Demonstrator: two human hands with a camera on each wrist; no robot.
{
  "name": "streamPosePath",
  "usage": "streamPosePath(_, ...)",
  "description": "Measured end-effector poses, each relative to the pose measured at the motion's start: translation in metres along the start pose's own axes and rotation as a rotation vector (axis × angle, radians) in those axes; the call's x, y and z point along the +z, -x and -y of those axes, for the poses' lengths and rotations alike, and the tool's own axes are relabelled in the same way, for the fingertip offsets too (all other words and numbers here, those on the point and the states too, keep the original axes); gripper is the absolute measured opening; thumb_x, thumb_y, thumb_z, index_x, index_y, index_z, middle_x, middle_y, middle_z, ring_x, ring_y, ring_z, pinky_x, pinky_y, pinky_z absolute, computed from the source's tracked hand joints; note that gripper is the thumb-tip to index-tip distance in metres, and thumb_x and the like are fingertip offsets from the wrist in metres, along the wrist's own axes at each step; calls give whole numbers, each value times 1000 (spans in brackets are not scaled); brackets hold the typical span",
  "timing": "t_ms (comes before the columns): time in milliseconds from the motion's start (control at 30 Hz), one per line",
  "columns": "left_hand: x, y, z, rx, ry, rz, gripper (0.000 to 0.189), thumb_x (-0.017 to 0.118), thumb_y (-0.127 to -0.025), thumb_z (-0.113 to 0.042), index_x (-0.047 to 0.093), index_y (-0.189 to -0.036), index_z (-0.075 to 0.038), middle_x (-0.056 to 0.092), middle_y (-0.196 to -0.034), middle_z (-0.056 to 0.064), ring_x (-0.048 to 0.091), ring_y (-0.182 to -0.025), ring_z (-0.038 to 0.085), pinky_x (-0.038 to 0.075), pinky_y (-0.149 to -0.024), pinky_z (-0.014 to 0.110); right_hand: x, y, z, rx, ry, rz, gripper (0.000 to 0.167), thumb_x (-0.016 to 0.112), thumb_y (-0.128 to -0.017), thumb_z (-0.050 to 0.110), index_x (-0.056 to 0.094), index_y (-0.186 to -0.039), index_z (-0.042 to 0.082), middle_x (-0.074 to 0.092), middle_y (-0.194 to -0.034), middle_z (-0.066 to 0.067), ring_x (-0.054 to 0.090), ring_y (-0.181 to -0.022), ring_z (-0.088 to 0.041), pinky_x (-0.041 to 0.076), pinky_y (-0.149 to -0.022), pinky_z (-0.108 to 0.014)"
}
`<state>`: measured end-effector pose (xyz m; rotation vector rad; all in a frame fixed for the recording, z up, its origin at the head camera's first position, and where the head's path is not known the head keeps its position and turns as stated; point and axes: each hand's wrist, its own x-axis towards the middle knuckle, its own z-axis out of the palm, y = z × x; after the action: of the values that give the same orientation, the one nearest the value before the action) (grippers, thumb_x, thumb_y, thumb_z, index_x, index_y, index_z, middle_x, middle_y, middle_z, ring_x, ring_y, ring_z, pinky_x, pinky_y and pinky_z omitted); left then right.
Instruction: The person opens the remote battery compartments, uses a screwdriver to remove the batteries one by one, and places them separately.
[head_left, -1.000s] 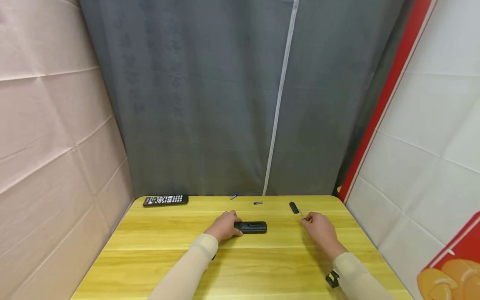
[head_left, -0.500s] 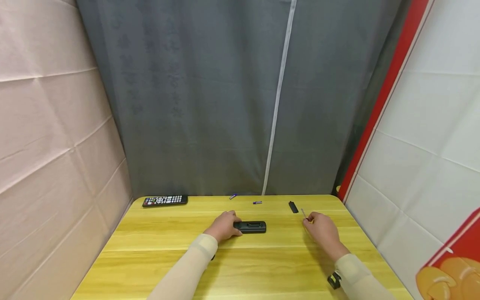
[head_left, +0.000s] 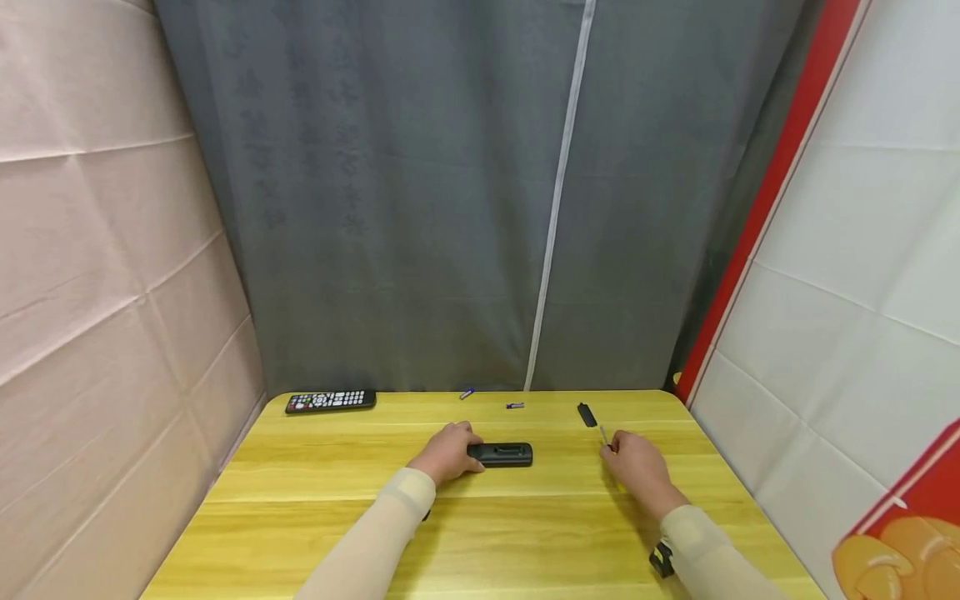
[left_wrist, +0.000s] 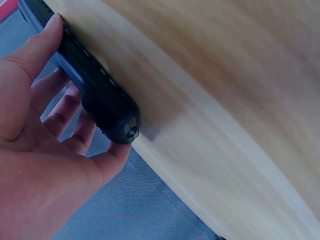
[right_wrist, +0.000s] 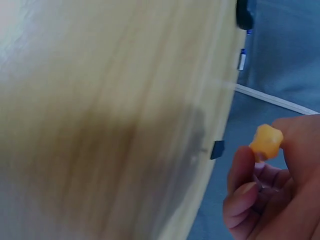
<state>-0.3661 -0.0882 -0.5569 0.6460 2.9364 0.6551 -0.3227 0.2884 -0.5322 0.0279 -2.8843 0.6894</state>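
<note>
My left hand (head_left: 446, 452) grips one end of a black remote control (head_left: 508, 454) that lies back side up on the table, its battery compartment uncovered. In the left wrist view the thumb lies along one side of the remote (left_wrist: 95, 80) and the fingers along the other. A small screwdriver (right_wrist: 265, 142) with an orange handle is pinched in my right hand (head_left: 639, 471). Its thin metal shaft points away from me, toward the small black battery cover (head_left: 587, 415). Two blue-and-white batteries, one farther back (head_left: 467, 393) and one nearer (head_left: 514, 406), lie beyond the remote.
A second remote control (head_left: 331, 402), buttons up, lies at the table's back left corner. The wooden table (head_left: 495, 533) ends at a grey curtain (head_left: 420, 208). Pale fabric walls stand at the left (head_left: 112, 275) and right (head_left: 847, 275).
My right hand has shifted slightly right, then back left and a little toward me, with the screwdriver. The left hand and the remote have stayed in place.
</note>
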Motion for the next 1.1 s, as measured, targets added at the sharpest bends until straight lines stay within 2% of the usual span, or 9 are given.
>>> streamPosePath(233, 3, -4, 4, 7, 3, -2, 51, 92, -94, -33, 78, -139, -11, 64, -128, 7, 61, -115, 30, 54, -103, 49, 17, -3, -11, -5, -24, 37, 27, 67, -97, 23, 54, -76, 13, 48, -65, -2, 45, -58, -20, 34, -56, -35)
streamPosePath(400, 2, -2, 1, 2, 6, -2, 52, 92, -94, -33, 78, -139, -11, 64, -130, 8, 61, -117, 32, 54, -104, 50, 24, -5, -17, -1, 1, 78, 31, 69, -100, 24, 55, -75, 14, 48, -65, -2, 45, -56, -19, 35, -56, -34)
streamPosePath(733, -1, -2, -1, -4, -9, 7, 51, 90, -96, -31, 77, -141, -11, 64, -137, 10, 60, -125, 34, 53, -109, 50, 28, -8, -19, 1, 22, 92, 32, 72, -102, 25, 55, -77, 13, 51, -67, -3, 48, -57, -19, 37, -57, -35)
streamPosePath(1100, -5, 3, -5, -9, -5, 6, 51, 91, -95, -30, 77, -140, -10, 64, -132, 10, 61, -120, 32, 53, -107, 49, 26, -6, -14, 25, 40, 103, 30, 74, -102, 27, 58, -82, 11, 55, -71, -3, 52, -61, -20, 41, -60, -36)
